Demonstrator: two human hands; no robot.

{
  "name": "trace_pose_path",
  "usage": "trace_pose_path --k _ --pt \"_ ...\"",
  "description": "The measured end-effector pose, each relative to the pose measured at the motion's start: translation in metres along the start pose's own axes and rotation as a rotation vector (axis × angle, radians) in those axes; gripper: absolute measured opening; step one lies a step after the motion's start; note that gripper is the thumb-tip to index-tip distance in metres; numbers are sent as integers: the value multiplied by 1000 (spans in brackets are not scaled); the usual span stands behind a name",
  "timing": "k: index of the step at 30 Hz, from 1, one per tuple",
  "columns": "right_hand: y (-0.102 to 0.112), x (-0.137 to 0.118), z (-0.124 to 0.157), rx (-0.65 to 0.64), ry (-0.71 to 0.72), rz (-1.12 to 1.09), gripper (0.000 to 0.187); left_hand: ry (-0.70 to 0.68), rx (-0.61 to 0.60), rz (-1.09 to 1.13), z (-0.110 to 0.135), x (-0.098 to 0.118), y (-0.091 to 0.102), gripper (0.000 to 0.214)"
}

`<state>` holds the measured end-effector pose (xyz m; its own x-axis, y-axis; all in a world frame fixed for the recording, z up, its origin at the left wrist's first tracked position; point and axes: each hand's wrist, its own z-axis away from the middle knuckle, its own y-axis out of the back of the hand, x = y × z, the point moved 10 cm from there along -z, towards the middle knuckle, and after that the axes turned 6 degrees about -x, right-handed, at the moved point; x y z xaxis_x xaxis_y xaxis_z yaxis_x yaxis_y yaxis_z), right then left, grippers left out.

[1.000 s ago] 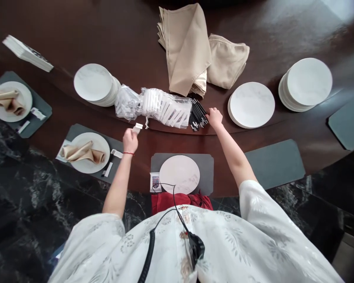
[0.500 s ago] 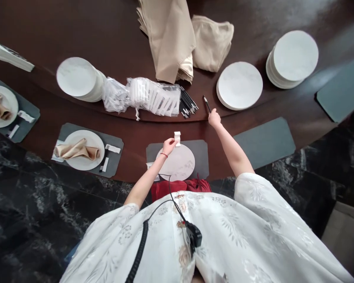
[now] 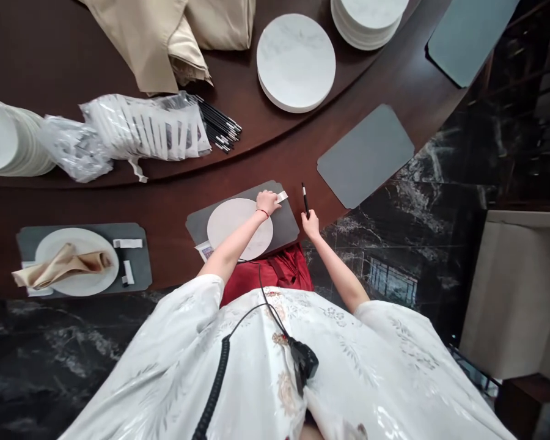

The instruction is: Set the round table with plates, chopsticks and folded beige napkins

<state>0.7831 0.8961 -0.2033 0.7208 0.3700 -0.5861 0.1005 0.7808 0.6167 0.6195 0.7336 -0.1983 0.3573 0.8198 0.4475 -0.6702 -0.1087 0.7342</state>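
My left hand is closed on a small white rest, holding it over the right part of the grey placemat, just beside the white plate. My right hand is closed on black chopsticks that point away from me, near the placemat's right edge. A bag of white rests and a bundle of black chopsticks lie on the raised wooden ring beyond.
A set place with plate, folded napkin and rests lies at left. An empty grey mat lies at right. Plate stacks and beige napkins sit farther back. Dark marble floor lies right.
My left hand carried the white rest from the bag down to the near placemat. My right hand pulled chopsticks from the bundle and brought them toward the mat's right edge. My view swung right.
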Motion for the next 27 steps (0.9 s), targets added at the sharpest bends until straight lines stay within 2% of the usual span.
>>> trace_pose_path --k 2,4,8,14,19,27 --pt "-8 12 14 4 -26 -59 24 19 61 14 9 -13 2 49" --pt "-17 22 27 17 -48 -112 30 42 77 7 17 -26 3 57" --pt "-42 36 48 20 -80 -200 39 17 13 -49 22 -36 0 35" --pt "-77 35 71 8 -82 -266 44 -46 -26 -140 25 -33 -6 30" --pt "-86 32 81 36 -108 -314 45 -132 -48 -183 22 -32 -7 33" --pt "-90 29 96 52 -152 -347 44 -114 -95 -171 27 -35 -2 35"
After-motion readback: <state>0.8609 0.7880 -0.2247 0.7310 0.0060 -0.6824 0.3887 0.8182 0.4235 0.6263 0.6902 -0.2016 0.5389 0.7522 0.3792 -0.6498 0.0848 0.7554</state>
